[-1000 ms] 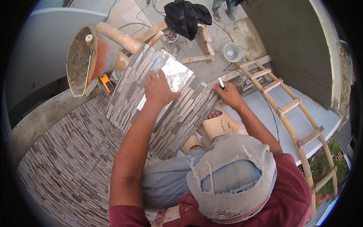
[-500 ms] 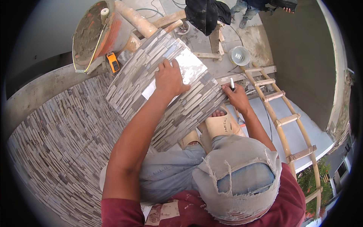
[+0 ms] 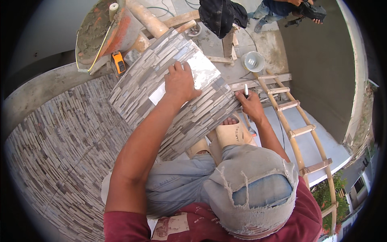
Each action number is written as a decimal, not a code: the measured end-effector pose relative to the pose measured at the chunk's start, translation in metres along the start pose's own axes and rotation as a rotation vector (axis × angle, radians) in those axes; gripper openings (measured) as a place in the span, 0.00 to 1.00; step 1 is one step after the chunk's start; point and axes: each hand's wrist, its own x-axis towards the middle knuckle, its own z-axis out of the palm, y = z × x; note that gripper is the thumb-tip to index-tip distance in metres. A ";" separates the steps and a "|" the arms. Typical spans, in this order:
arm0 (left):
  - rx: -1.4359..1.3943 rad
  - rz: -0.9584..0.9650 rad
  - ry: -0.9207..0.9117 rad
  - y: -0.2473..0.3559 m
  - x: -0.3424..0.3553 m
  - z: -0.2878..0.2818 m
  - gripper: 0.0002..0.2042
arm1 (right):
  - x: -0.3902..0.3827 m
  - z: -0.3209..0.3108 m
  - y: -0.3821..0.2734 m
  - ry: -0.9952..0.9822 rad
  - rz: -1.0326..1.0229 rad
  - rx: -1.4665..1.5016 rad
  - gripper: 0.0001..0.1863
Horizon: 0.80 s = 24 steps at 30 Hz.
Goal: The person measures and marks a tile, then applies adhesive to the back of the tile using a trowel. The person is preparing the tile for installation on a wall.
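Note:
My left hand lies across a shiny white flat piece on a large tile with a grey-brown stacked-stone pattern. Its fingers bend over the piece's far edge and its thumb points right; the palm hides the piece's middle. At the tile's right corner, my right hand grips a white marker with a dark band, pointing upward. Whether the marker's lower end touches the tile is hidden by the fingers. The tile slants in front of my tan slippers.
A bucket of wet mortar and an orange tape measure are at the upper left. A stone-patterned tiled surface spreads left. On the right lie a bamboo ladder and a pail. Another person holds a black device.
The view has shifted slightly, and more of the other person and their black device shows at the top right. Both my hands keep nearly the same places on the tile.

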 end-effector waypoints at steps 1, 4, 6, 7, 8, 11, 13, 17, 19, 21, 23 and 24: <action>0.000 -0.005 -0.003 0.000 0.000 -0.001 0.53 | 0.000 0.000 0.000 -0.002 0.004 0.000 0.18; 0.009 -0.016 -0.017 0.002 0.000 -0.001 0.51 | -0.002 0.000 -0.002 0.012 -0.011 -0.011 0.18; 0.020 -0.023 -0.004 0.002 0.000 -0.001 0.48 | -0.003 -0.001 -0.004 0.011 -0.007 -0.020 0.18; 0.011 -0.021 -0.007 0.002 0.000 -0.001 0.50 | -0.003 -0.002 -0.005 0.006 0.006 -0.021 0.17; 0.003 -0.016 -0.012 0.001 0.000 -0.001 0.52 | -0.004 -0.003 -0.006 0.002 0.012 -0.013 0.16; -0.006 -0.013 -0.013 0.000 0.001 0.000 0.54 | -0.003 -0.005 -0.008 0.025 -0.009 -0.024 0.18; -0.008 -0.010 -0.001 0.000 0.001 0.001 0.54 | -0.002 -0.006 -0.008 0.019 -0.002 -0.012 0.18; -0.009 -0.005 0.006 0.000 0.000 0.001 0.53 | -0.002 -0.005 -0.007 0.023 -0.018 -0.024 0.18; -0.005 -0.004 0.010 0.000 0.001 0.002 0.53 | -0.002 -0.004 -0.009 0.031 -0.015 -0.018 0.19; 0.001 -0.005 0.027 0.000 0.001 0.002 0.52 | -0.001 -0.004 -0.013 0.076 -0.029 -0.016 0.21; 0.002 -0.010 0.027 0.000 0.001 0.004 0.52 | -0.001 -0.007 -0.023 0.159 -0.052 -0.026 0.24; 0.002 -0.011 0.026 0.000 0.001 0.004 0.52 | -0.001 -0.010 -0.028 0.186 -0.074 0.026 0.26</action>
